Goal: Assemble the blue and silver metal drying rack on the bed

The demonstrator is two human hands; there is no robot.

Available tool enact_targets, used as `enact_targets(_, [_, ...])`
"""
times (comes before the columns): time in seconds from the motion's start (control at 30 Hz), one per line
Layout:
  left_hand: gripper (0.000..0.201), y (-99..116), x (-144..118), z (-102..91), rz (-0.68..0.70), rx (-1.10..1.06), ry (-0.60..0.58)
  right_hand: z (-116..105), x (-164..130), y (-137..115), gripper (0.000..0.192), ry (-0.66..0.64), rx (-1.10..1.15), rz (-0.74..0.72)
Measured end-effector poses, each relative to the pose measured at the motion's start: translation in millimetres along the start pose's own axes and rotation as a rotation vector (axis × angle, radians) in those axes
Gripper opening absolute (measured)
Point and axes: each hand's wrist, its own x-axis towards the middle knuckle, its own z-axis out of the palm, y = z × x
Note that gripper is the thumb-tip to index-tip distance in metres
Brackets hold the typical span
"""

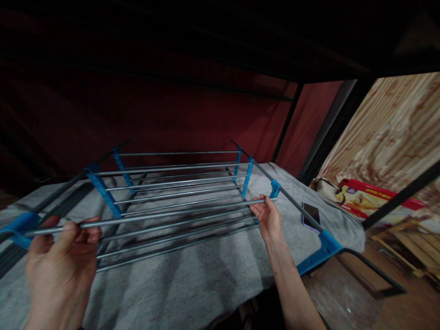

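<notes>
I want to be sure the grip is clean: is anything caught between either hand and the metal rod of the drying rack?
Nothing visible. The left hand and the right hand both close straight on the same metal rod of the drying rack, bare skin on metal. The grey blanket lies underneath, and the phone lies off to the right.

Left hand (60, 261) and right hand (268, 217) gripping one rod of drying rack (172, 192), grey blanket (192, 279) beneath, phone (311, 214) beside

left hand (58, 270): bare, no glove | right hand (270, 219): bare | forearm unsleeved, no watch
</notes>
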Motion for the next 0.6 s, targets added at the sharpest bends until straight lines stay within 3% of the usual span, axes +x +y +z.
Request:
enact_targets(0.1, [0.037,4.5,-10.4,7.0,-0.085,-0.103,0.062,-0.5,1.3,0.4,0.024,0.005,0.005,0.002])
enact_targets(0.23, [0.028,-0.6,-17.8,11.1,-0.147,-0.051,0.084,-0.8,1.9,0.7,0.024,0.012,0.002,0.009])
enact_targets(0.4, [0.03,-13.4,-32.5,16.6,-0.064,-0.007,0.082,-1.2,1.4,0.4,0.023,0.011,0.001,0.011])
enact_targets(0.5, [0.029,-20.8,-51.4,19.3,0.036,0.079,-0.027,-0.8,1.2,-0.2,0.021,0.017,-0.001,0.006])
enact_targets(0.6, [0.03,-26.1,-71.1,19.9,0.23,0.329,-0.278,0.0,1.5,-0.1,0.021,0.025,-0.004,-0.002])
